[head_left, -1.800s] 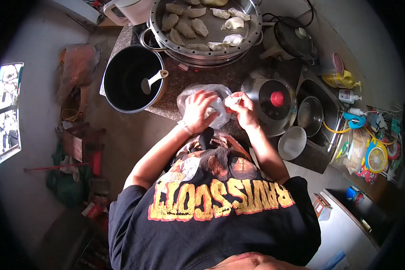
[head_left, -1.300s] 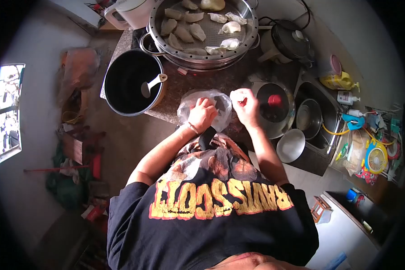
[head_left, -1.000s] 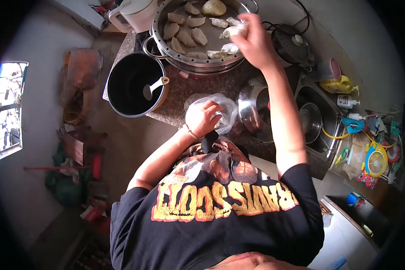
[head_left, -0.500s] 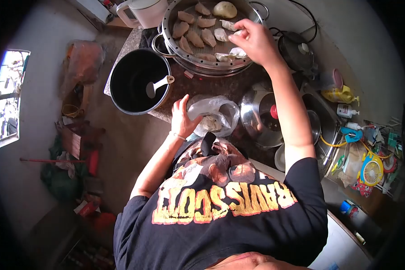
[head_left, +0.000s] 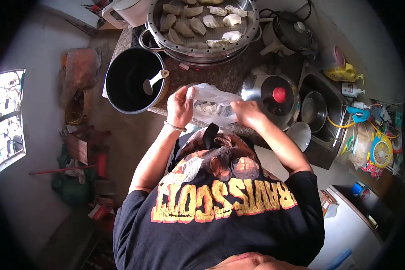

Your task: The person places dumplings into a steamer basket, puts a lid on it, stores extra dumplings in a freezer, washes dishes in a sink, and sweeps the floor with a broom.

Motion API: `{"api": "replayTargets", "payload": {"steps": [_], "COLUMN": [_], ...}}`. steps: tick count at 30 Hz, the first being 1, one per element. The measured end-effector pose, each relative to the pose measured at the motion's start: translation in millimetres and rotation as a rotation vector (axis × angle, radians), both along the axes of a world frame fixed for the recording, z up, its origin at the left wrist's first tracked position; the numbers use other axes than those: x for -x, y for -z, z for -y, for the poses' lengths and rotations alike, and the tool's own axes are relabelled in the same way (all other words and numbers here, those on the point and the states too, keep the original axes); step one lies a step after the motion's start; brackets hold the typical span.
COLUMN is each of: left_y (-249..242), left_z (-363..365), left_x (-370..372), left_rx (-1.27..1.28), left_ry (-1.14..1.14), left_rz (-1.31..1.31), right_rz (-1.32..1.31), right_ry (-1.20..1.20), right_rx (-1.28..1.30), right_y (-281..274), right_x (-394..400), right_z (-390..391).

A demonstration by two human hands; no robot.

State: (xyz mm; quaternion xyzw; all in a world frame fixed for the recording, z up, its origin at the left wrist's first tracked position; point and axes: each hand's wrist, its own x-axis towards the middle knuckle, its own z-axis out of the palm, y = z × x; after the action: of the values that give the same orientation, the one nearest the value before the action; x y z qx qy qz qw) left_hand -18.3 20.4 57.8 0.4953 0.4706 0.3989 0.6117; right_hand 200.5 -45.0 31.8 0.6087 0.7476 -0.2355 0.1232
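A clear plastic bag (head_left: 211, 95) with pale dumplings (head_left: 208, 108) inside lies at the counter's front edge. My left hand (head_left: 180, 107) grips the bag's left rim, and the fingers of my right hand (head_left: 247, 112) pinch its right side. Beyond the bag, a round metal steamer tray (head_left: 202, 50) holds several dumplings (head_left: 197, 25) spaced over its perforated base. Neither hand touches the tray.
Left of the bag stands a black pot (head_left: 126, 81) with a white rice paddle (head_left: 155, 83). On the right are a glass lid (head_left: 274, 100) with a red knob, a sink (head_left: 335, 105) holding a metal bowl (head_left: 314, 111), and an electric pan (head_left: 292, 31).
My right hand has come down from the steamer tray to the bag. My left hand has taken hold of the bag's rim. The camera view has shifted slightly.
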Motion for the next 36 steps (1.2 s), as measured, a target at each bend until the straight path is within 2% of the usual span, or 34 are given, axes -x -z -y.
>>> {"api": "replayTargets", "payload": {"steps": [2,3,5,6,8,11,14,17,20,21,23,24,25,27,28,31,32,35,36], "left_y": [0.6,-4.0,-15.6,-24.7,-35.4,-60.8,-67.6,-64.2,-58.4,-58.7,-61.0,-60.9,-60.1,-55.4,-56.3,-52.8,-50.5,-48.4,-50.2], "left_z": [-3.2,-3.7,-5.9,-5.1,-7.4,-3.2,-0.5,1.4,4.1,5.1,7.7,10.3,13.0,18.9,21.6,28.1,29.8,31.7,29.9], "left_x": [9.8,12.9,19.6,20.1,34.7,40.0,40.5,29.7,24.0,23.1,27.1,25.3,22.4,19.5,22.1,29.1,30.9,29.4,27.8], "left_rx": [-0.006,-0.040,-0.109,-0.136,-0.104,-0.162,-0.120,-0.117,-0.113,-0.107,0.006,-0.005,-0.018,-0.038,-0.011,0.042,0.056,0.097,0.155], "left_ry": [0.011,-0.012,-0.030,-0.085,-0.023,-0.031,-0.007,-0.030,-0.006,0.015,0.130,0.132,0.132,0.119,0.136,0.141,0.137,0.111,0.102], "left_rz": [-0.010,-0.029,-0.046,-0.013,-0.019,0.052,0.008,0.040,0.031,0.020,0.010,0.024,0.038,0.086,0.069,0.047,0.045,0.153,0.201], "right_rz": [0.046,-0.025,-0.149,-0.214,-0.343,-0.407,-0.358,-0.423,-0.670,-0.715,-0.839,-0.588,-0.625,-1.680,-1.004,-0.664,-0.931,-0.714,-0.628], "right_ry": [0.014,0.026,0.129,0.140,0.164,0.201,0.165,0.154,0.120,0.069,0.025,-0.027,0.005,0.924,0.487,0.180,0.281,0.176,0.197], "right_rx": [0.019,-0.202,-0.295,-0.319,-0.366,-0.346,-0.330,-0.569,-0.559,-0.506,-0.527,-0.356,-0.351,0.768,0.456,0.319,0.289,0.200,0.253], "right_y": [-14.5,-19.1,-56.2,-71.4,-95.8,-116.8,-121.2,-124.9,-132.7,-129.4,-79.0,-61.1,-11.3,10.6,8.2,-21.6,-1.7,-10.3,-16.7], "right_x": [-3.4,-6.9,-8.3,-7.5,-4.5,5.8,10.1,21.8,46.0,54.1,66.4,68.3,65.8,75.1,71.9,70.7,63.2,63.3,66.3], "right_z": [-9.2,-8.2,-14.9,-17.3,-18.9,-15.8,-15.0,-16.9,-15.5,-18.4,-33.8,-46.2,-48.1,-62.3,-71.1,-74.4,-62.9,-67.7,-70.3]}}
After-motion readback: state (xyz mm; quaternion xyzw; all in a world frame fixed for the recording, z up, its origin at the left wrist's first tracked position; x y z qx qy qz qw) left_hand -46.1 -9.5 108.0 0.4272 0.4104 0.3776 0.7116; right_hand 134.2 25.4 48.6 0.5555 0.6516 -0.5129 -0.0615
